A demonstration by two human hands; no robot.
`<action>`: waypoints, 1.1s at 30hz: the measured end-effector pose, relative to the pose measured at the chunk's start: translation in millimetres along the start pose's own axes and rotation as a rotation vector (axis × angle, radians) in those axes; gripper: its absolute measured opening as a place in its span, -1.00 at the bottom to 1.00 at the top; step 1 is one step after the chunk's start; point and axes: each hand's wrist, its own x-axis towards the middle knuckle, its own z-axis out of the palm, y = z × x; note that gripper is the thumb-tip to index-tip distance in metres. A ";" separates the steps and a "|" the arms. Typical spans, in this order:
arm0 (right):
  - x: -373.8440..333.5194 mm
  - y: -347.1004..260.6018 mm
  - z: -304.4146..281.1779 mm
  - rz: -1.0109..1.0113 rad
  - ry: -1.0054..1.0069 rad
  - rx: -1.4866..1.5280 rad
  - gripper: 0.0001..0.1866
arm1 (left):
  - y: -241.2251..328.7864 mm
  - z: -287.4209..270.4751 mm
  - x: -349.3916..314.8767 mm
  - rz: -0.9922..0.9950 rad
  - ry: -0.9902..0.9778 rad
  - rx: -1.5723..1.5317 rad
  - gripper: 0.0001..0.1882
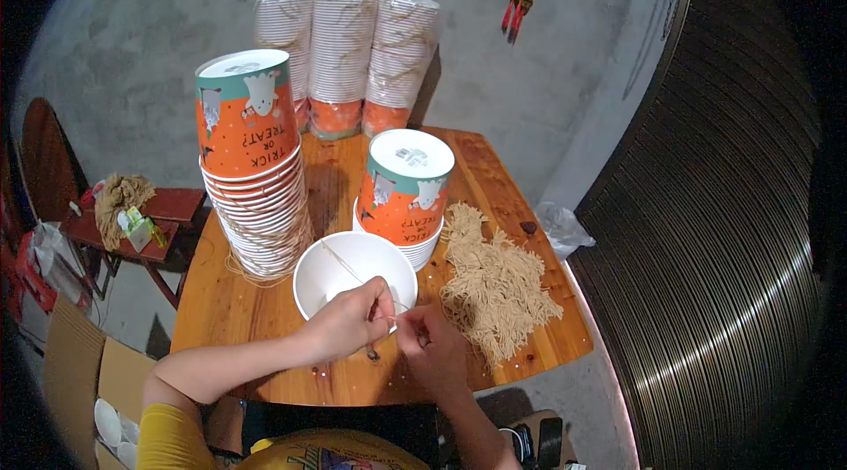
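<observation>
Both hands meet at the near rim of the open white cup (355, 274) on the counter (221, 311). Left hand (351, 322) pinches a thin tan string (346, 265) that runs across the cup's mouth; right hand (432, 348) pinches its near end, both grips clenched on it. Looks like the string is being fixed to the rim. The next move calls for steady tension and fine fingertip work. The string pile (496, 286) lies just right; cup stacks (256, 179) stand behind.
</observation>
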 end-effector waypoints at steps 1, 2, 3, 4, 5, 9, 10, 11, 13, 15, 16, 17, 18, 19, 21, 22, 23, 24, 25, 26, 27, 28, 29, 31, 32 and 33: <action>0.3 1.0 -0.1 0.001 -0.001 0.000 -0.87 | 0.5 -0.7 0.3 -0.030 -0.026 -0.032 -0.87; 0.9 2.5 -0.1 -0.011 0.005 -0.001 -0.87 | 1.1 -1.8 0.8 -0.031 -0.028 -0.032 -0.87; 1.3 3.3 -0.1 -0.024 0.011 -0.002 -0.87 | 1.5 -3.0 1.2 -0.062 -0.047 -0.054 -0.86; 1.5 2.4 -0.2 -0.022 0.012 -0.002 -0.87 | 1.6 -3.8 1.4 -0.094 -0.066 -0.077 -0.85; 2.0 0.9 -0.2 -0.003 0.007 0.000 -0.86 | 1.3 -4.3 1.8 -0.094 -0.067 -0.077 -0.85; 2.8 0.4 0.7 0.020 0.012 0.001 -0.86 | -2.3 -5.1 4.9 -0.081 -0.068 -0.079 -0.84; 3.1 2.4 1.7 0.020 0.013 0.000 -0.86 | -3.1 -5.4 5.9 -0.094 -0.079 -0.104 -0.84; 3.1 5.8 3.3 0.013 0.025 0.022 -0.85 | -3.2 -5.9 6.7 -0.093 -0.079 -0.104 -0.84; 3.1 7.4 3.1 0.006 0.038 0.043 -0.85 | -2.9 -7.4 8.6 -0.106 -0.113 -0.162 -0.82; 3.1 7.0 1.5 0.042 0.009 0.057 -0.83 | -2.1 -9.3 10.4 -0.118 -0.126 -0.185 -0.80; 3.8 6.5 1.0 0.042 0.009 0.057 -0.83 | -1.9 -9.8 11.1 -0.129 -0.139 -0.208 -0.79; 4.6 5.5 0.7 0.030 0.000 0.051 -0.83 | -3.8 -9.8 11.9 -0.130 -0.139 -0.208 -0.79; 5.0 5.1 0.4 0.017 -0.009 0.044 -0.84 | -7.4 -9.8 13.4 -0.137 -0.145 -0.268 -0.76; 5.1 6.1 0.6 0.018 -0.009 0.044 -0.84 | -10.1 -9.6 14.3 -0.143 -0.152 -0.328 -0.74; 6.9 9.8 1.1 0.116 -0.043 0.141 -0.85 | -11.8 -8.7 14.2 -0.165 -0.153 -0.387 -0.71; 7.3 11.9 1.1 0.116 -0.043 0.141 -0.85 | -12.0 -8.4 14.0 -0.187 -0.154 -0.446 -0.69; 7.3 14.4 1.0 0.094 -0.049 0.121 -0.85 | -11.9 -8.6 14.3 -0.187 -0.154 -0.446 -0.69; 7.4 15.8 0.3 0.071 -0.056 0.100 -0.85 | -11.3 -9.2 14.6 -0.202 -0.158 -0.451 -0.67; 7.4 15.4 -1.0 0.072 -0.056 0.100 -0.85 | -10.7 -9.6 15.0 -0.216 -0.161 -0.455 -0.65; 7.1 14.2 -2.5 0.045 -0.063 0.081 -0.85 | -10.0 -10.0 15.2 -0.217 -0.161 -0.456 -0.65; 7.0 13.8 -3.8 0.019 -0.070 0.062 -0.85 | -9.2 -10.2 15.5 -0.242 -0.161 -0.455 -0.63; 6.6 16.4 -4.3 0.019 -0.070 0.062 -0.85 | -8.7 -10.3 15.7 -0.268 -0.162 -0.454 -0.62; 5.5 20.7 -4.6 -0.053 -0.066 0.026 -0.85 | -8.1 -10.1 15.6 -0.268 -0.162 -0.455 -0.62; 5.6 21.5 -7.4 -0.125 -0.062 -0.011 -0.84 | -7.5 -9.7 15.6 -0.285 -0.163 -0.452 -0.61; 7.2 17.9 -9.9 -0.176 -0.074 -0.044 -0.84 | -8.2 -9.3 15.7 -0.285 -0.162 -0.453 -0.61; 8.2 16.0 -11.0 -0.228 -0.087 -0.076 -0.84 | -9.6 -8.8 15.8 -0.279 -0.161 -0.451 -0.61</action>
